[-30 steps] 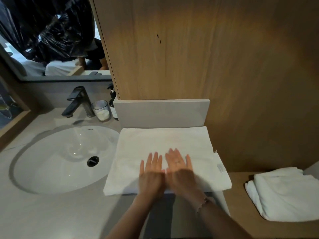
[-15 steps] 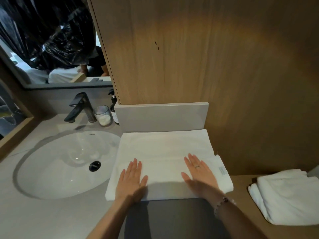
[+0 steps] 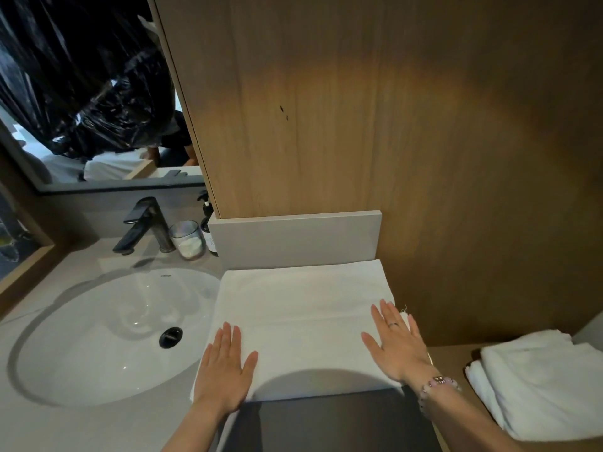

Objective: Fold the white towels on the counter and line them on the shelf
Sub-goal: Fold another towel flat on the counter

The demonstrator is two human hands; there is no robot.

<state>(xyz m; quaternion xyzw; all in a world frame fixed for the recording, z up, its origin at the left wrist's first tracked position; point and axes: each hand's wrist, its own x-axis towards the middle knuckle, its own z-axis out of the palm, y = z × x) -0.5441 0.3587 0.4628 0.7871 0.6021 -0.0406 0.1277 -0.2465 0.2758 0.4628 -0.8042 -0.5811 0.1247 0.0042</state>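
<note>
A white towel (image 3: 303, 308) lies spread flat on the grey counter (image 3: 81, 425), to the right of the sink, its near edge hanging over the counter's front. My left hand (image 3: 225, 370) presses flat on the towel's near left corner, fingers straight. My right hand (image 3: 396, 345), with a ring and a bead bracelet, presses flat on the towel's right edge. Two folded white towels (image 3: 541, 383) lie stacked on the lower wooden shelf (image 3: 453, 357) at the right.
A white oval sink (image 3: 107, 334) with a dark tap (image 3: 140, 226) fills the left. A glass jar (image 3: 187, 239) and a dark pump bottle (image 3: 207, 223) stand behind it. A wooden wall panel (image 3: 359, 125) and a grey upstand (image 3: 293, 239) back the towel. A mirror (image 3: 81, 93) is upper left.
My hands, side by side at the towel's middle a second ago, have slid apart to its left and right sides, smoothing it. The camera has come closer.
</note>
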